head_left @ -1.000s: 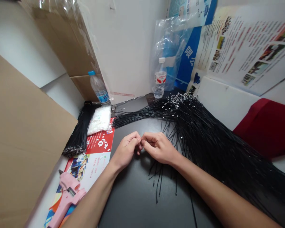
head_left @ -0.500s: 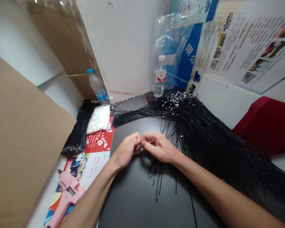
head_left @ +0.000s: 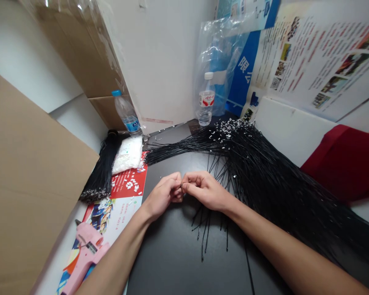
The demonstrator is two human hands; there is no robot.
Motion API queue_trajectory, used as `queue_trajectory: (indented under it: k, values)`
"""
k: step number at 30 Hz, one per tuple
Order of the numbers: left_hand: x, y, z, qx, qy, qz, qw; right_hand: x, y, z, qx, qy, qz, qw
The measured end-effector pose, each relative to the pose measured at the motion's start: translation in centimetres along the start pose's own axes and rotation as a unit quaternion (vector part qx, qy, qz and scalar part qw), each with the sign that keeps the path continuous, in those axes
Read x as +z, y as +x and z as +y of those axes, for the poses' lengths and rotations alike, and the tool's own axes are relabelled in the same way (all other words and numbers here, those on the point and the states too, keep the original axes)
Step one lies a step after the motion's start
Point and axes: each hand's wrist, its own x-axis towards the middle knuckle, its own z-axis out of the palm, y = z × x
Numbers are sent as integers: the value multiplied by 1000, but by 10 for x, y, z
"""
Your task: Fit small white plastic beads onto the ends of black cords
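Note:
My left hand (head_left: pixel 166 192) and my right hand (head_left: pixel 201 189) meet fingertip to fingertip above the dark tabletop (head_left: pixel 172 258). Both are closed in a pinch, and whatever sits between the fingers is too small or hidden to name. Beside and beneath my right hand spreads a big heap of thin black cords (head_left: pixel 270 184), some with loose ends poking out below the wrist. Small white pieces (head_left: pixel 230 127) cover the heap's far end. A bundle of black cords (head_left: pixel 178 148) stretches leftward from there, beyond my hands.
A pink glue gun (head_left: pixel 87 250) lies left of my forearm on a printed sheet (head_left: pixel 119 213). Past it are a bag of white pieces (head_left: pixel 128 153) and another black cord bundle (head_left: pixel 100 172). Two plastic bottles, one blue-capped (head_left: pixel 126 110), one white-capped (head_left: pixel 206 100), stand behind. Cardboard (head_left: pixel 33 184) rises at left.
Both hands stay pinched together in nearly the same place. The left fingers have shifted very slightly; nothing else has visibly moved.

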Motion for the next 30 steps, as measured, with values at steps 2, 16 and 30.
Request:
queue_trajectory:
  k: [2,16,30]
  values:
    - [1,0,0,-4,-9,1,1000,0,0,-1,3,13,0,1000]
    - [2,-1,4,-25,-35,4,999,0,1,3,14,56,-6,998]
    - [-3,-1,1,24,56,-1,998,-3,-3,-2,-13,-103,37,994]
